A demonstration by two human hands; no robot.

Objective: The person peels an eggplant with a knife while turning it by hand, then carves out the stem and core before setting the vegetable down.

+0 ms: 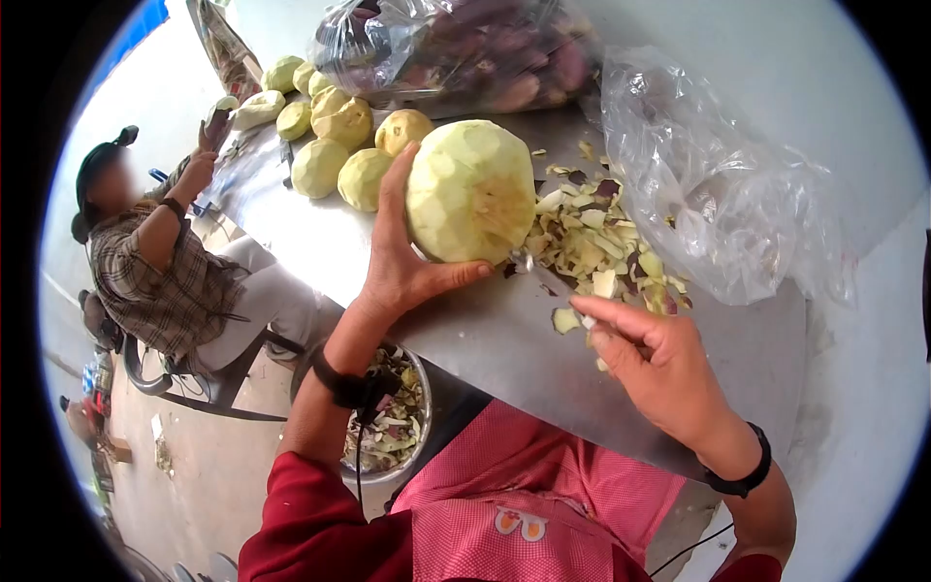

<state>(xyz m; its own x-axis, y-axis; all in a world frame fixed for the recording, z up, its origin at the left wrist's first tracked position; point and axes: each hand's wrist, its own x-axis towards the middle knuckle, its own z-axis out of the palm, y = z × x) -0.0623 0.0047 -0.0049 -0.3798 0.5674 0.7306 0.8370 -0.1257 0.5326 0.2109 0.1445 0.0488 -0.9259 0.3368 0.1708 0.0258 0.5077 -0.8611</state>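
Note:
My left hand (402, 257) grips a large round peeled eggplant (470, 189), thumb along its underside and fingers on its left side. The eggplant's flesh is pale green with a brownish patch facing right. In my right hand (650, 364), closed fingers hold a slim peeler whose metal end (524, 260) is close to the eggplant's lower right edge; most of its handle is hidden by my fingers. A heap of pale and purple peelings (592, 233) lies to the right of the eggplant. Several smaller peeled eggplants (320, 168) stand behind my left hand.
A clear bag of purple eggplants (475, 53) lies at the back of the metal table (465, 339). A crumpled clear plastic bag (727, 184) spreads at the right. Below the table edge stands a metal bowl (425, 417) of peelings. A seated co-worker (175, 272) holds something at the left.

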